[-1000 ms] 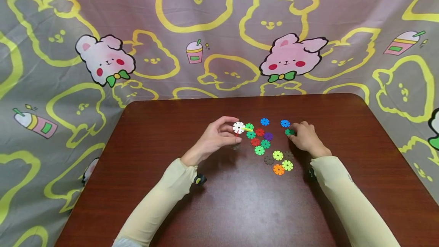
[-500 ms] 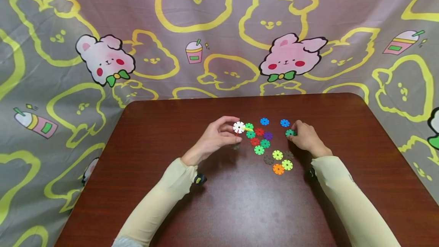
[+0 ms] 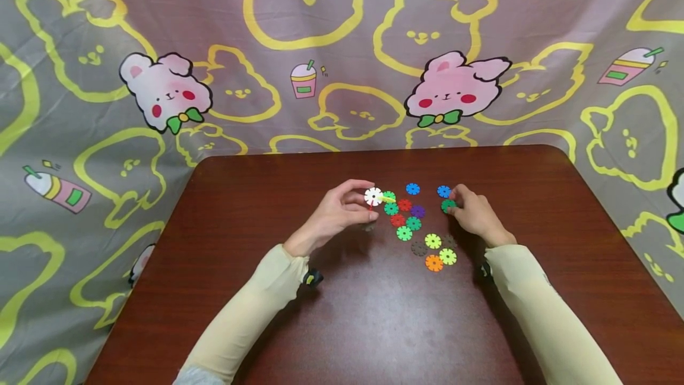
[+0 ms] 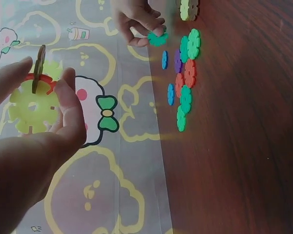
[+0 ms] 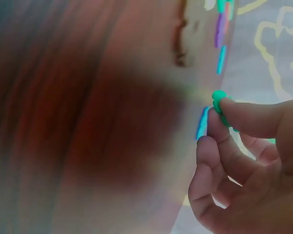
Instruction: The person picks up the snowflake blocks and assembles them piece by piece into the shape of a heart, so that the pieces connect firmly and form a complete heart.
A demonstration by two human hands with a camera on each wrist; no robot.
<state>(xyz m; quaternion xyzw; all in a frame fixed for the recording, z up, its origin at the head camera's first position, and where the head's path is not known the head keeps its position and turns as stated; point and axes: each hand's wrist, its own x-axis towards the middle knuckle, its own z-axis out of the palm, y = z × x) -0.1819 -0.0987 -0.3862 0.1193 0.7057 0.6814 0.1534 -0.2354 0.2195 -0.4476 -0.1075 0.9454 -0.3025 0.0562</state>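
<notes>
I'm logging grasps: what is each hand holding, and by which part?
The left hand holds a joined cluster of discs, apparently by its outer edges. The right hand pinches a green disc by its rim.

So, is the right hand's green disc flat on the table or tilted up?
Tilted up: the right hand pinches the green disc, and the left wrist view shows its broad face, while flat blue discs look narrow.

Brown wood-grain tabletop (image 3: 374, 325). Purple disc (image 3: 417, 211) next to red discs (image 3: 404, 205) and green discs (image 3: 414, 223). Blue discs (image 3: 412, 189) beyond it; yellow discs (image 3: 433, 241), dark brown discs (image 3: 419, 248), orange disc (image 3: 434, 263) nearer than it.
</notes>
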